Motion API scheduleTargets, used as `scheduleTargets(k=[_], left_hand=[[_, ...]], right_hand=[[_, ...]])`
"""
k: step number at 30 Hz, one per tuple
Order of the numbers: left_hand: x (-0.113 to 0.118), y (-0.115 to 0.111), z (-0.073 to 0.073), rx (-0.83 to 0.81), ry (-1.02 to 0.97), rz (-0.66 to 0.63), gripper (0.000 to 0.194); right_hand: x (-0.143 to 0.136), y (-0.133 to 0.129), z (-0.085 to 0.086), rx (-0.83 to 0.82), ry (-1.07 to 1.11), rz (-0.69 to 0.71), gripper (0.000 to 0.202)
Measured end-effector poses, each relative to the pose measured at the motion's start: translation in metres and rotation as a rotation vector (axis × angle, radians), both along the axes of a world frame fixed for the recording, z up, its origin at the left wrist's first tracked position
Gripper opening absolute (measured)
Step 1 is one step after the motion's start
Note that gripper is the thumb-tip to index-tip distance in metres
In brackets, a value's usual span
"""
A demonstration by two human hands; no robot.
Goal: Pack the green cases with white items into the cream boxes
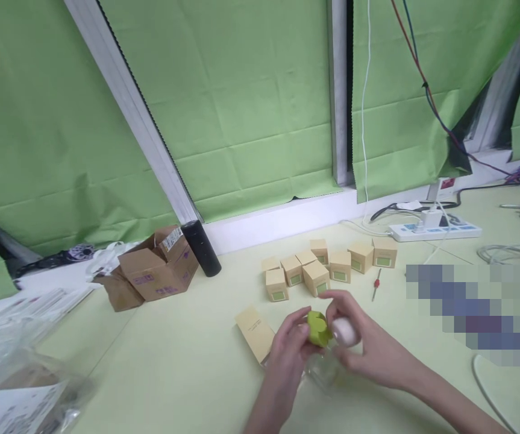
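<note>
My left hand (284, 355) is closed around a small yellow-green angular case (317, 329), gripping it from the left. Close beside it, my right hand (377, 349) pinches a smooth white rounded piece (344, 332), its fingers curled over the top and side. Whether the two pieces touch I cannot tell. Under both hands there is a clear plastic piece (323, 372), partly hidden and blurred. A flat tan carton (256, 333) with small print lies on the table just left of my left hand, its lower end covered by the hand.
Several small tan boxes (316, 277) with green labels stand beyond my hands. Right of them lies a small red-handled screwdriver (376, 284). Farther back are a white power strip (435, 231), a black cylinder (201, 248) and an open cardboard box (160, 271). Plastic bags (29, 380) lie left.
</note>
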State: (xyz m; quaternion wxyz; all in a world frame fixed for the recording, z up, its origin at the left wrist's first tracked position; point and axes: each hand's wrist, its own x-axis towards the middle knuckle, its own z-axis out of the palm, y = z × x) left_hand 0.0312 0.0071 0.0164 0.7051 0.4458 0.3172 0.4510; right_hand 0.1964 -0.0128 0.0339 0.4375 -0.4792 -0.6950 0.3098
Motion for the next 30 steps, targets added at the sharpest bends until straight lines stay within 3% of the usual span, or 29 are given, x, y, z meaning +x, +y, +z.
scheduleTargets(k=[3, 5, 9, 15, 22, 30], left_hand=[[0.001, -0.001, -0.001, -0.101, -0.098, 0.007, 0.040], [0.003, -0.002, -0.002, -0.140, -0.125, -0.021, 0.037], [0.006, -0.004, -0.001, -0.144, -0.217, -0.090, 0.029], [0.005, -0.005, -0.003, -0.070, -0.225, -0.066, 0.019], [0.005, -0.013, -0.007, -0.083, -0.187, -0.037, 0.010], [0.005, -0.014, -0.007, -0.146, -0.159, 0.026, 0.004]], right_hand=[[0.005, 0.004, 0.000, -0.091, 0.264, -0.024, 0.036], [0.005, 0.006, 0.000, -0.077, 0.303, -0.022, 0.030], [-0.001, 0.004, -0.004, 0.043, 0.141, 0.034, 0.031], [-0.006, 0.002, -0.011, 0.194, -0.063, 0.134, 0.029], [-0.020, -0.001, -0.013, 0.387, -0.133, 0.123, 0.048], [-0.029, -0.003, -0.012, 0.430, -0.196, 0.086, 0.035]])
